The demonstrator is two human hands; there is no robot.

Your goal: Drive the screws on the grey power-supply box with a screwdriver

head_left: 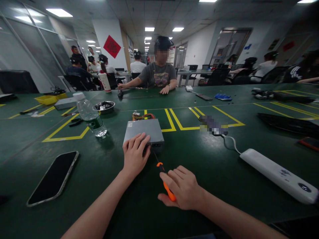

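Observation:
A grey metal power supply box lies on the green table, with bundled coloured wires behind it. My left hand rests on its front left part, fingers spread over the top and front edge. In my right hand is a screwdriver with an orange and black handle. Its thin shaft points up and left to the front face of the box, beside the left fingertips and below the socket. Whether the tip sits in a screw is too small to tell.
A water bottle and metal bowl stand left of the box, a phone nearer. On the right lie a white power strip and its cable. A person sits across the green table.

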